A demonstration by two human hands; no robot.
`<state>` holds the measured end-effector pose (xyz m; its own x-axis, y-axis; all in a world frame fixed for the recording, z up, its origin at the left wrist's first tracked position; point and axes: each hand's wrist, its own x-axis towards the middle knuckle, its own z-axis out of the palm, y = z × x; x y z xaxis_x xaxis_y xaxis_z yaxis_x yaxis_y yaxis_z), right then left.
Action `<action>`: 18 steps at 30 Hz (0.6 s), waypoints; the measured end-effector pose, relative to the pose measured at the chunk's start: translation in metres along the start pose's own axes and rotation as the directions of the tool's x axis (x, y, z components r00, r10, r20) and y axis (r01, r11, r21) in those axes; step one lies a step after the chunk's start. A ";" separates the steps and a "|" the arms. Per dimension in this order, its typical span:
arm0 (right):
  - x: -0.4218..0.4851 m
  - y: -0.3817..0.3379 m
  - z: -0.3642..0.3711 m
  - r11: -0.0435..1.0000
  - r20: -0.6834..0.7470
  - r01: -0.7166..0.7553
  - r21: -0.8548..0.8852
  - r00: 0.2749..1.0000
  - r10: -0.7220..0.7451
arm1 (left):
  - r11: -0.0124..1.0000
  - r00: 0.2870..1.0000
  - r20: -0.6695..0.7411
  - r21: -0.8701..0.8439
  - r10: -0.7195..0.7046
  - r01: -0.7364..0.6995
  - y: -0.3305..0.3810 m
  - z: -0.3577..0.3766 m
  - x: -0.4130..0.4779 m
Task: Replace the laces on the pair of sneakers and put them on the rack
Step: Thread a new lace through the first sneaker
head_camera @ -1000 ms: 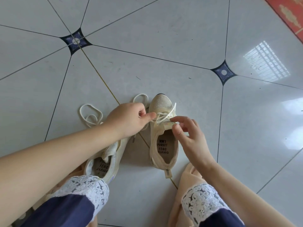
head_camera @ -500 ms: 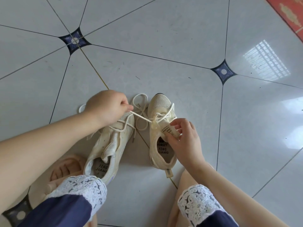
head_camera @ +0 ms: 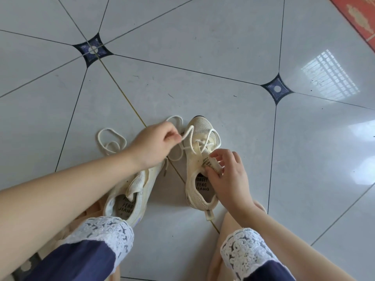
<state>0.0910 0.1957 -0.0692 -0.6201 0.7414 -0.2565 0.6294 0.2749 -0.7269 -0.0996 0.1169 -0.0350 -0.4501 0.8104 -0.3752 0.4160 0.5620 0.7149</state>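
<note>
Lace (head_camera: 188,132) feels limp, light; my left hand (head_camera: 154,142) pinches its end, my right hand (head_camera: 231,175) seemingly grips the tongue (head_camera: 209,164).

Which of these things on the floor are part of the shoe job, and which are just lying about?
Job: half-laced sneaker, its lace pinched by the left hand, its tongue held by the right hand, other sneaker, loose lace.
Just lying about: red mat, floor tiles.
</note>
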 end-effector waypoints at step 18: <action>-0.001 -0.001 -0.009 0.999 0.010 0.010 -0.052 1.000 -0.010 | 0.946 0.885 -0.346 -0.200 -0.312 0.256 -0.019 -0.010 0.011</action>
<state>0.0955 0.2001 -0.0621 -0.6306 0.7328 -0.2555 0.6466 0.3140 -0.6952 -0.1205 0.1135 -0.0472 -0.8015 0.4842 -0.3509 0.1207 0.7057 0.6981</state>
